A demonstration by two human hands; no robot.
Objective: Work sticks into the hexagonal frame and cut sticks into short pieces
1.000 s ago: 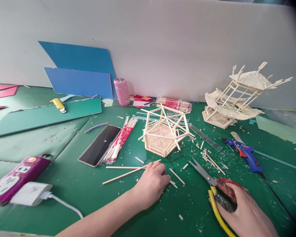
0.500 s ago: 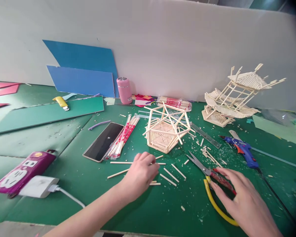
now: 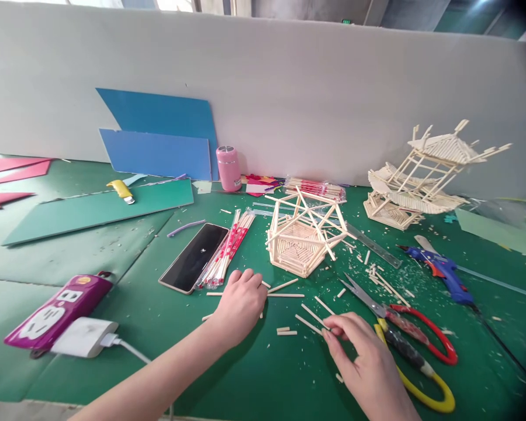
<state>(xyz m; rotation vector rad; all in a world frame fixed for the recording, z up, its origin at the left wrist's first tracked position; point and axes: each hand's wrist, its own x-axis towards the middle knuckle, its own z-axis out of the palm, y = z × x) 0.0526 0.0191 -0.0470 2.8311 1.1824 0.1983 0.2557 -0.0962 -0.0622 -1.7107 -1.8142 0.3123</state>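
My right hand [image 3: 363, 354] has its thumb and forefinger closed at the near ends of short wooden sticks [image 3: 311, 313], pinching one of them. My left hand [image 3: 243, 301] is curled palm down over longer wooden sticks [image 3: 284, 295]; its fingertips are hidden, so what they grip does not show. Two short stick pieces [image 3: 286, 331] lie between the hands. Beyond them stands a six-sided stick frame [image 3: 296, 248] with a woven-looking base. Scissors [image 3: 377, 307] with one red and one yellow handle lie beside my right hand, untouched.
A phone [image 3: 193, 257] and bagged sticks [image 3: 228, 248] lie left of the frame. At right are a blue glue gun [image 3: 440, 273], a clear ruler [image 3: 374, 245] and a stick pagoda [image 3: 421, 181]. A pink bottle [image 3: 228, 169] stands behind; a purple power bank [image 3: 56, 313] lies left.
My right hand has left the scissors and moved left to the short sticks. The scissors now lie free on the table. My left hand stays over the longer sticks, and the view has shifted slightly.
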